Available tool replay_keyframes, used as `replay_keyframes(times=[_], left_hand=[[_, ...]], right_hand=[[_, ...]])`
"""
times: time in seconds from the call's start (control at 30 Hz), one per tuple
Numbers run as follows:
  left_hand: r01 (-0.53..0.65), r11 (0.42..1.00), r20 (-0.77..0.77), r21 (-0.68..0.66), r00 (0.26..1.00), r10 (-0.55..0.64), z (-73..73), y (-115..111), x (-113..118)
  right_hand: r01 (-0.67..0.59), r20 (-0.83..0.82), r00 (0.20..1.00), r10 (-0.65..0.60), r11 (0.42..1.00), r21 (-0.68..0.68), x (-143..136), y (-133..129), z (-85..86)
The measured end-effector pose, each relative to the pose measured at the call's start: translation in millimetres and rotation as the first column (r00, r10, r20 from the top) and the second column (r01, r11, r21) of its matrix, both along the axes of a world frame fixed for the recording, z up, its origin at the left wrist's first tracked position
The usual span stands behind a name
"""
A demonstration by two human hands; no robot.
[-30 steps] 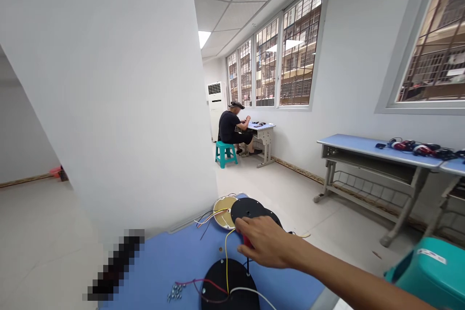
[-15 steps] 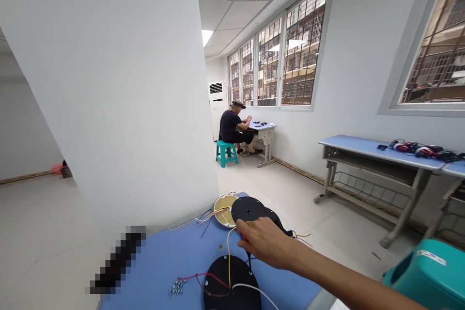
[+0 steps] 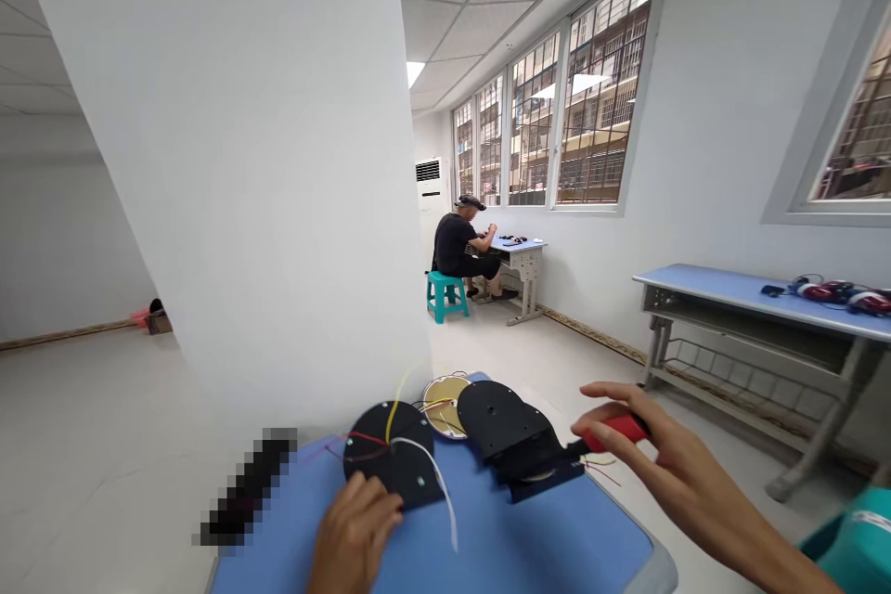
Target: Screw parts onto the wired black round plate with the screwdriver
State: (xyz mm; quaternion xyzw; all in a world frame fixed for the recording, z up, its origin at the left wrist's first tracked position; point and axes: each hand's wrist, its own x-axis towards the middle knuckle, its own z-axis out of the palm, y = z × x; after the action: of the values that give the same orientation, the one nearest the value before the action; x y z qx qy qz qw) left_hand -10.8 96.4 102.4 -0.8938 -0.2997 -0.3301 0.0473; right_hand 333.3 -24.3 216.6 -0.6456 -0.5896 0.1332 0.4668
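My left hand (image 3: 354,534) grips the near edge of a black round disc (image 3: 390,464) and holds it tilted up off the blue table (image 3: 529,543); yellow, red and white wires hang from it. My right hand (image 3: 651,459) is raised at the table's right edge, pinching a red-handled tool (image 3: 613,432) whose dark tip points left. Between the hands lies a stack of black discs (image 3: 511,436) with a tan round plate (image 3: 445,404) behind it.
A large white pillar (image 3: 243,158) rises just behind the table. A blurred dark object (image 3: 243,487) lies at the table's left. Another person (image 3: 459,246) sits on a teal stool at a far desk. A blue desk (image 3: 758,297) stands by the right wall.
My right hand lifted the red-handled tool off the table and drew back to the right. My left hand came into view and raised the near black disc. The view shifted.
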Motion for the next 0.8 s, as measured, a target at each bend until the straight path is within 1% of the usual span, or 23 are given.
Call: replay_keyframes(times=[0.03, 0.07, 0.1, 0.13, 0.23, 0.3, 0.33, 0.4, 0.5, 0.53, 0.6, 0.67, 0.7, 0.8], left_hand=[[-0.036, 0.999, 0.008, -0.018, 0.999, 0.036, 5.5, 14, -6], [-0.089, 0.994, -0.012, -0.068, 0.996, 0.089, 8.4, 28, -12], [-0.149, 0.982, -0.039, -0.117, 0.989, 0.145, 8.9, 40, -17], [-0.183, 0.974, -0.050, -0.137, 0.983, 0.177, 7.4, 51, -21], [-0.242, 0.955, -0.085, -0.170, 0.969, 0.230, -4.4, 74, -30], [-0.268, 0.946, -0.106, -0.184, 0.962, 0.252, -13.5, 82, -33], [-0.281, 0.941, -0.114, -0.187, 0.958, 0.263, -17.5, 85, -33], [-0.307, 0.933, -0.127, -0.186, 0.949, 0.287, -24.0, 89, -33], [-0.358, 0.920, -0.135, -0.162, 0.931, 0.339, -29.1, 91, -31], [-0.382, 0.912, -0.134, -0.146, 0.921, 0.365, -29.2, 91, -30], [-0.434, 0.895, -0.125, -0.106, 0.899, 0.421, -27.0, 88, -25], [-0.453, 0.889, -0.119, -0.059, 0.888, 0.444, -21.8, 81, -17], [-0.441, 0.896, -0.123, -0.038, 0.892, 0.434, -18.6, 76, -10], [-0.335, 0.942, -0.171, 0.002, 0.928, 0.331, -10.3, 63, 18]], right_hand=[[0.019, -0.021, 1.000, -0.019, 1.000, 0.004, 6, -7, -7.0], [0.029, -0.041, 0.999, -0.029, 1.000, 0.006, 10, -14, -15.6], [0.035, -0.059, 0.998, -0.035, 0.999, 0.001, 14, -21, -25.5], [0.036, -0.077, 0.996, -0.037, 0.999, -0.010, 17, -28, -36.1], [0.047, -0.110, 0.993, -0.052, 0.998, -0.048, 23, -44, -66.6], [0.027, -0.059, 0.998, -0.031, 0.997, -0.071, 25, -47, -80.6], [0.018, -0.006, 1.000, -0.018, 0.997, -0.076, 25, -45, -84.5], [0.013, 0.135, 0.991, -0.004, 0.998, -0.068, 25, -33, -86.5], [-0.025, 0.356, 0.933, 0.052, 0.996, -0.080, 21, 0, -80.1], [-0.029, 0.426, 0.902, 0.067, 0.995, -0.095, 19, 14, -77.7], [-0.020, 0.602, 0.788, 0.131, 0.982, -0.187, 14, 41, -75.3], [-0.032, 0.656, 0.732, 0.182, 0.972, -0.233, 7, 66, -77.3], [-0.036, 0.675, 0.710, 0.200, 0.968, -0.249, 3, 77, -79.7], [-0.037, 0.716, 0.655, 0.243, 0.956, -0.291, -4, 103, -87.7]])
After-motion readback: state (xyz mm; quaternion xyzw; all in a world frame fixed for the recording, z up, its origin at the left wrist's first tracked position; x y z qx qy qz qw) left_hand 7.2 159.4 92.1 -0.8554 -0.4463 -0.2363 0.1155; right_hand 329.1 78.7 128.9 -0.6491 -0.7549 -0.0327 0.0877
